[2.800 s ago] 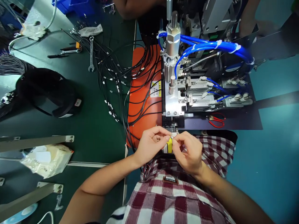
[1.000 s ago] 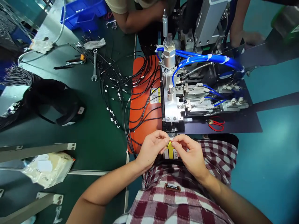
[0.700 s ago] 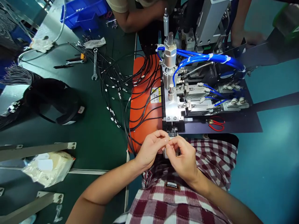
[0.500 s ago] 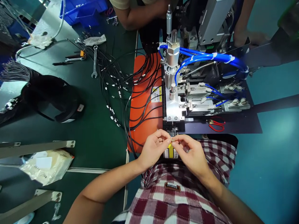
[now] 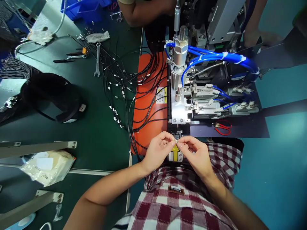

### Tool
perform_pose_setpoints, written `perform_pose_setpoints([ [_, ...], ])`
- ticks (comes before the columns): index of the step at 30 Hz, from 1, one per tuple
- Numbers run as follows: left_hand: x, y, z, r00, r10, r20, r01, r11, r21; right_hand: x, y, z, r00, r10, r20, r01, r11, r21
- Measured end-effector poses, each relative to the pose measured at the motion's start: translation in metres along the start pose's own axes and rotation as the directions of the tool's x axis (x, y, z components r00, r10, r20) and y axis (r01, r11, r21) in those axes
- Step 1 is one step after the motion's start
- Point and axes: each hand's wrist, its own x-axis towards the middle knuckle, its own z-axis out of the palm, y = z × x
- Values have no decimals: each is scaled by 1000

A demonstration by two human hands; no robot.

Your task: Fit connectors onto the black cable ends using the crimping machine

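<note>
My left hand (image 5: 157, 152) and my right hand (image 5: 195, 156) meet fingertip to fingertip just in front of the machine (image 5: 182, 105). Both pinch a tiny metal piece (image 5: 177, 141), too small to name, held over a yellow arrow label (image 5: 176, 153). The fingers of both hands are curled shut around that piece. Black wires with metal ends (image 5: 144, 95) lie across the orange pad (image 5: 146, 127) to the left of my hands.
Blue air hoses (image 5: 216, 56) run over the machine. Red-handled cutters (image 5: 222, 126) lie on its dark base. A spanner (image 5: 97, 60), small tools, a black cap (image 5: 57, 95) and a plastic bag (image 5: 46, 164) sit on the green mat. Another person's arms (image 5: 144, 11) work at the far side.
My hands have stayed pinched together at the machine's front; my right hand shifted slightly, covering and then uncovering the yellow arrow label. The view drifted a little.
</note>
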Motion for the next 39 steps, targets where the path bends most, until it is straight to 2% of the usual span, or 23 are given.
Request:
perform_pose_setpoints([
  [5, 0, 1, 1, 1000, 3, 5, -3, 1000, 6, -1, 3, 3, 999, -25, -27, 25, 1000, 10],
  [13, -2, -5, -1, 998, -48, 32, 50, 996, -75, -2, 6, 8, 996, 86, 1, -85, 981, 176],
  [19, -2, -4, -1, 997, -67, 46, 75, 980, -182, -8, 6, 14, 999, 26, -34, -20, 988, 154],
  [23, -2, -1, -1, 996, -72, 55, 80, 983, -163, -9, 8, 14, 999, -12, -45, 18, 990, 136],
  [39, -4, -4, 2, 1000, 23, 1, -23, 999, -42, -4, 5, 12, 998, 49, -38, -41, 982, 183],
])
